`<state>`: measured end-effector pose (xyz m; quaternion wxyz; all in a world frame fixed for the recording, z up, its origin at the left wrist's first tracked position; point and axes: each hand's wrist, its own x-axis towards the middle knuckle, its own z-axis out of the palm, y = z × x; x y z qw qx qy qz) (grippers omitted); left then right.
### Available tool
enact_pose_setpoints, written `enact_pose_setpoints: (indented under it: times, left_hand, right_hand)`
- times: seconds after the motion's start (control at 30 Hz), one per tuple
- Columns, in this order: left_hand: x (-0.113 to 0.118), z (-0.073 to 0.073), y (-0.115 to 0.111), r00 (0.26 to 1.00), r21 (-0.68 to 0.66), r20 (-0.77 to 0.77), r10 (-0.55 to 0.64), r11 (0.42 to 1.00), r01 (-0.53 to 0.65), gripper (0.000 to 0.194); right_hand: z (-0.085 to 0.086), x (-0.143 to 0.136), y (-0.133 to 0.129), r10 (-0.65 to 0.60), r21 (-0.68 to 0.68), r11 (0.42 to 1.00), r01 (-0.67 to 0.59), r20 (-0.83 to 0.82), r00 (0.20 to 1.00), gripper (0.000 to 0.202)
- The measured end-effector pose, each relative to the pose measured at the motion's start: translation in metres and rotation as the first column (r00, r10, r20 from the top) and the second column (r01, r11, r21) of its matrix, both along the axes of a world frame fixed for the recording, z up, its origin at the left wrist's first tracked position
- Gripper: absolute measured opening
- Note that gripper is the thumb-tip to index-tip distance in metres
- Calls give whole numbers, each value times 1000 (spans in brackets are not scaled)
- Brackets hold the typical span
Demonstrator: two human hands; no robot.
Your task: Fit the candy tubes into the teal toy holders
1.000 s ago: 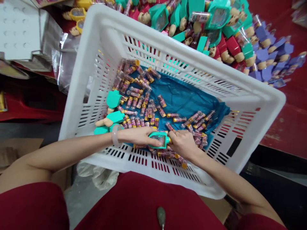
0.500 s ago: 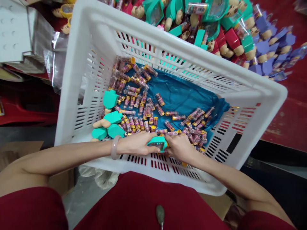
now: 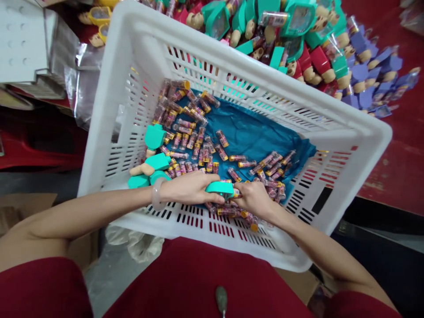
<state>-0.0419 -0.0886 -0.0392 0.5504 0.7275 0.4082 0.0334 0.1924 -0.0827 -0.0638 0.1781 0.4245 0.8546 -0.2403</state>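
Inside the white basket (image 3: pixel 238 59), my left hand (image 3: pixel 190 187) is closed around a teal plastic toy case (image 3: pixel 219 189), thumb along its near side. At the case's right end, my right hand (image 3: pixel 253 198) pinches a small clear tube (image 3: pixel 236 193) with a printed label. The tube's end meets the case; how deep it sits inside is hidden. Many like tubes (image 3: pixel 185 123) with yellow caps lie loose over a blue plastic sheet (image 3: pixel 238 126). Several teal toys (image 3: pixel 155 136) with beige parts rest by the basket's left wall.
Beyond the basket's far rim lies a heap of teal toys (image 3: pixel 300 17), red toys (image 3: pixel 323 70) and purple toys (image 3: pixel 362 73) on a red surface (image 3: pixel 391 163). Yellow toys (image 3: pixel 100 17) and a white box (image 3: pixel 21 39) stand at the upper left.
The teal case has turned in my left hand and moved slightly up, showing more of its side. A labelled tube now shows between it and my right fingers. The view has shifted a little.
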Motion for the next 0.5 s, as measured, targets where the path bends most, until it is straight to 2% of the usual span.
enact_pose_setpoints:
  times: [0.1, 0.3, 0.4, 0.5]
  left_hand:
    - [2, -3, -1, 1000, -65, 18, 18, 998, -17, 45]
    - [5, -8, -14, 978, 224, -209, 17, 974, 31, 53]
    - [2, -6, -9, 993, 153, -115, -23, 987, 41, 50]
    - [2, -6, -5, 998, 95, -52, -40, 994, 45, 46]
  right_hand:
    - [-2, 0, -3, -7, 11, 1000, 7, 8, 1000, 19]
    - [-4, 2, 0, 14, 124, 992, -16, 15, 1000, 20]
    - [-5, 3, 1, 45, 67, 997, -44, -20, 999, 20]
    - [-4, 2, 1, 16, 55, 998, -16, -5, 1000, 19]
